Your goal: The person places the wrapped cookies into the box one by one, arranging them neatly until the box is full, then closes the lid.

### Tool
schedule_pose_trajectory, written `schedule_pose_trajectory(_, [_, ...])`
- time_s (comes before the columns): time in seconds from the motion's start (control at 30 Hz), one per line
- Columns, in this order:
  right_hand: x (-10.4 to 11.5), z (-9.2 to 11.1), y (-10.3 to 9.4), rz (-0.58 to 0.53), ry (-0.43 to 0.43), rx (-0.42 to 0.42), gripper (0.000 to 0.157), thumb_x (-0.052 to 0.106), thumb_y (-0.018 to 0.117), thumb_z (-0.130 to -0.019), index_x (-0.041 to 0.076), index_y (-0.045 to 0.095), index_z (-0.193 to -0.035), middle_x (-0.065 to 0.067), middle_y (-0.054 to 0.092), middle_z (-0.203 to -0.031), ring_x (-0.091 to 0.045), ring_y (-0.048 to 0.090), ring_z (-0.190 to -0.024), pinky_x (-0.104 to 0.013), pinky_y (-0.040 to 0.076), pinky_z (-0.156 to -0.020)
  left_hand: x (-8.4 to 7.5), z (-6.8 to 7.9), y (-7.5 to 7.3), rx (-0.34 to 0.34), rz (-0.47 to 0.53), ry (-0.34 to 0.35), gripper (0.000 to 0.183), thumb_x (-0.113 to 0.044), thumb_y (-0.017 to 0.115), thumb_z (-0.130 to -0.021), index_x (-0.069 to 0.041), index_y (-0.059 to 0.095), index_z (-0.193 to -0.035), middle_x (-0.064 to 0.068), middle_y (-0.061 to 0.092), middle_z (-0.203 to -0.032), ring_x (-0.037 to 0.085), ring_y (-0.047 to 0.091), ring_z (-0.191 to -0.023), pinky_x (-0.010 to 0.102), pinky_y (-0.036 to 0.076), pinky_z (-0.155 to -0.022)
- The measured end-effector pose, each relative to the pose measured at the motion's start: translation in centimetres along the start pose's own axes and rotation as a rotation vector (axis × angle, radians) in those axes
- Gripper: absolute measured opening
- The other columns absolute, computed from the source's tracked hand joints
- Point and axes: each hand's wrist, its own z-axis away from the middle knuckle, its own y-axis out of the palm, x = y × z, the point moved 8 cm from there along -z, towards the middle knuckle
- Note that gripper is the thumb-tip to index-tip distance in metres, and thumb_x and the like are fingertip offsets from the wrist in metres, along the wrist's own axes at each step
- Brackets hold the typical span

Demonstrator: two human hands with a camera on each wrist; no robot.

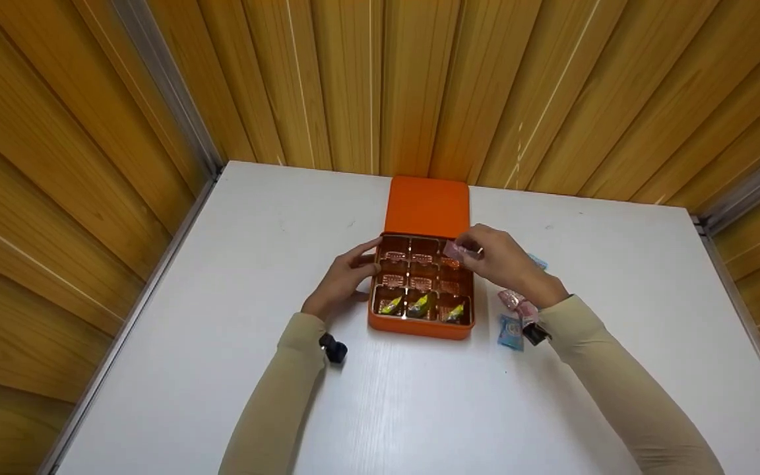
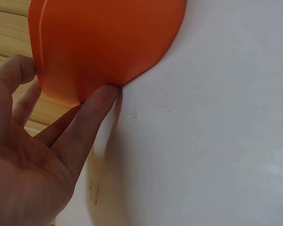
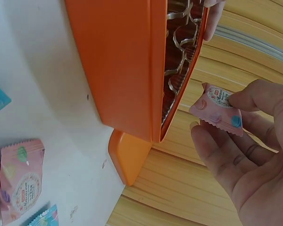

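My right hand pinches a pink wrapped candy between thumb and fingers. In the head view that hand is over the back right compartment of an orange box. At the box's left side, my left hand grips the edge, with fingers low on the orange wall in the left wrist view. A brown plastic insert divides the box into rows of compartments. Three yellow-green wrapped candies lie in the front row: left, middle and right.
An orange lid lies behind the box, near the wood-look wall. Right of the box, pink candies and blue candies lie on the white table, partly hidden by the right wrist and its black camera.
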Motion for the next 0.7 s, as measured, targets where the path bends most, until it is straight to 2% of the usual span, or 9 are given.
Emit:
schedule_pose_trajectory(0.37, [1.6, -0.7, 1.2, -0.001, -0.04, 0.066, 0.025, 0.007, 0.072, -0.101, -0.001, 0.069, -0.124, -0.015, 0.068, -0.119, -0.031, 0.067, -0.102, -0.047, 0.06, -0.093, -0.2, 0.2, 0.1, 0.013, 0.005, 0.012, 0.061, -0.015, 0.063, -0.107, -0.031, 0.046, -0.163, 0.017, 0.056, -0.151, 0.035, 0.061, -0.129, 0.048, 0.064, -0.075])
schedule_pose_trajectory(0.7, [3.0, -1.6, 2.4, -0.006, -0.095, 0.128, 0.022, 0.002, 0.073, -0.099, 0.001, 0.071, -0.121, -0.012, 0.069, -0.112, -0.027, 0.069, -0.099, -0.044, 0.061, -0.09, -0.2, 0.2, 0.0, -0.002, 0.004, -0.002, 0.061, -0.016, 0.064, -0.106, -0.032, 0.048, -0.162, 0.017, 0.056, -0.151, 0.034, 0.061, -0.128, 0.048, 0.065, -0.076])
